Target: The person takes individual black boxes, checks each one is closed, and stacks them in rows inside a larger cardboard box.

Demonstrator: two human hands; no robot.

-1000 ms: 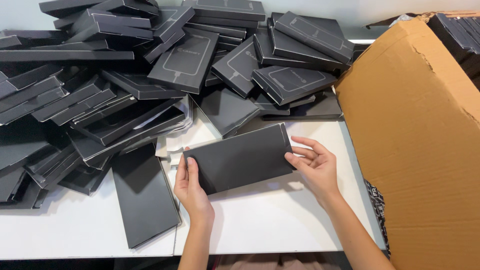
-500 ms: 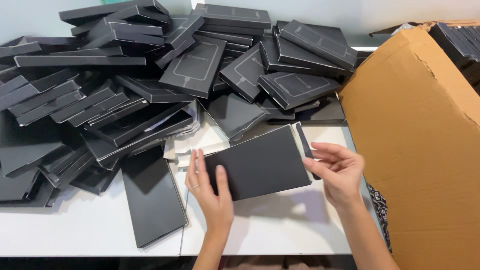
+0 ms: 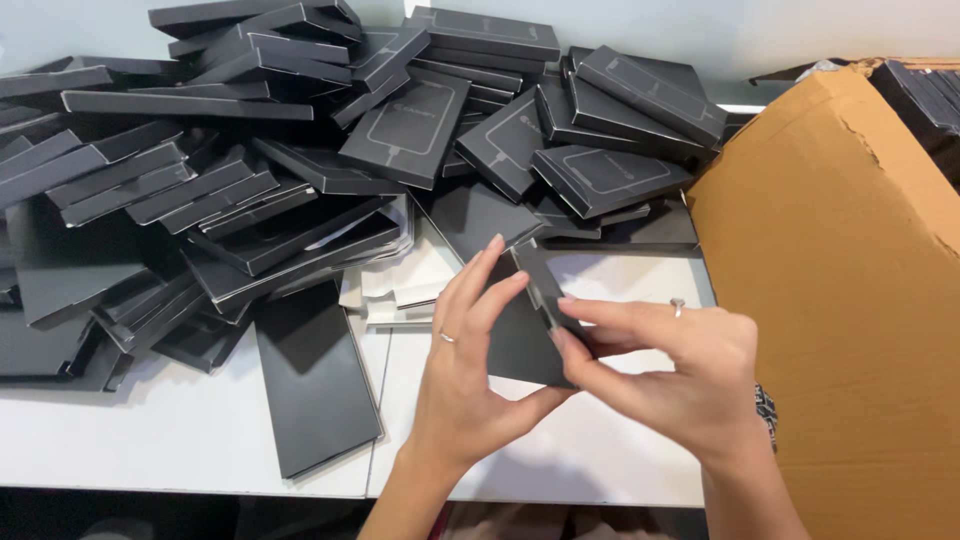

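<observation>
Both hands hold one flat black carton sleeve (image 3: 525, 335) above the white table (image 3: 180, 440), turned so its narrow end faces up. My left hand (image 3: 465, 375) cups it from the left and below, with a ring on one finger. My right hand (image 3: 675, 365) grips its right edge, thumb and fingers pinching the end flap (image 3: 540, 285). Another flat black sleeve (image 3: 315, 375) lies on the table just left of my left hand.
A big heap of black flat boxes (image 3: 300, 150) covers the back and left of the table. Some white paper inserts (image 3: 400, 285) lie under the heap's front edge. A large brown cardboard box (image 3: 850, 300) stands at the right, with black boxes inside at its top.
The sleeve lay flat and wide between my hands; now it is turned on end and held closer in. Both hands moved together, and my right fingers came onto its end flap.
</observation>
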